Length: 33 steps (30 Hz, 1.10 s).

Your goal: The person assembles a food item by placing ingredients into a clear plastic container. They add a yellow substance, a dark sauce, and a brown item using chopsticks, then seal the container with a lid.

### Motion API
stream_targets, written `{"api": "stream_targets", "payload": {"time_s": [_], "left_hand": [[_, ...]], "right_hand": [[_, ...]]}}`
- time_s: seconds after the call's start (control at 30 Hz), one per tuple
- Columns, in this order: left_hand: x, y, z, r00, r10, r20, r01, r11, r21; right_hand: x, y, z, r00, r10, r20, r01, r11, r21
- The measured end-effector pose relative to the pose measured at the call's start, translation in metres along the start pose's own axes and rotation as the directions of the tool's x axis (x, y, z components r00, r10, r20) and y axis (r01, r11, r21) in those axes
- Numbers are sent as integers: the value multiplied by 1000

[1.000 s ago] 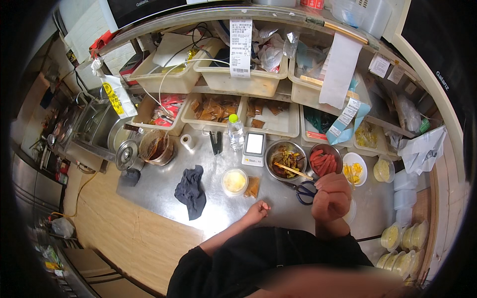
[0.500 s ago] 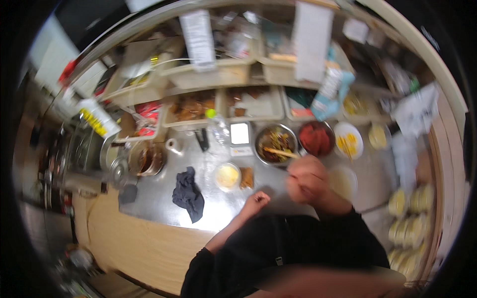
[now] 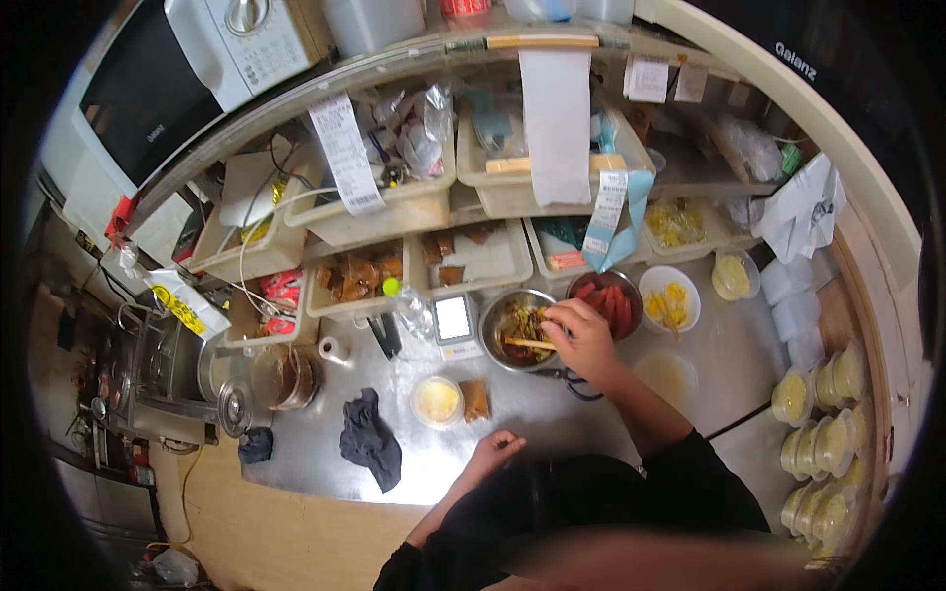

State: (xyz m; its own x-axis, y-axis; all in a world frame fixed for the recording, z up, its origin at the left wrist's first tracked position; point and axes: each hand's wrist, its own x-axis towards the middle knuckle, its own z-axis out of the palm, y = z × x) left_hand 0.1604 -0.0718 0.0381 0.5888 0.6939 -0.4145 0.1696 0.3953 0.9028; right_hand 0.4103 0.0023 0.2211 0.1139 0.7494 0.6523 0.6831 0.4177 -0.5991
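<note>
One pair of chopsticks (image 3: 529, 343) leans in the steel bowl (image 3: 490, 333) of dark food. The right hand (image 3: 583, 343) reaches over it, fingertips at the sticks' outer ends — the left hand (image 3: 493, 453) lies half-curled below the brown packet (image 3: 475, 400). Whether either grips anything — I can't tell.

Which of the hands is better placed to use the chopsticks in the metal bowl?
Likely the right hand: it is already at the chopsticks, by the right side of the metal bowl. The left hand is loosely curled near the body, well apart from both.
</note>
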Motion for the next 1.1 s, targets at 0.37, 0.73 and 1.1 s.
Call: {"api": "stream_targets", "payload": {"time_s": [0.37,0.73,1.1], "left_hand": [[-12,19,-6,997,46,-65,-43,998,49],[-23,11,-6,990,53,-132,-50,998,27],[-30,14,-5,985,18,-169,-9,999,50]], "right_hand": [[230,-32,-101,718,-621,-312,454,759,-467],[387,-52,-126,834,-540,117,429,500,-752],[424,-46,-102,854,-516,58,328,450,-830]]}}
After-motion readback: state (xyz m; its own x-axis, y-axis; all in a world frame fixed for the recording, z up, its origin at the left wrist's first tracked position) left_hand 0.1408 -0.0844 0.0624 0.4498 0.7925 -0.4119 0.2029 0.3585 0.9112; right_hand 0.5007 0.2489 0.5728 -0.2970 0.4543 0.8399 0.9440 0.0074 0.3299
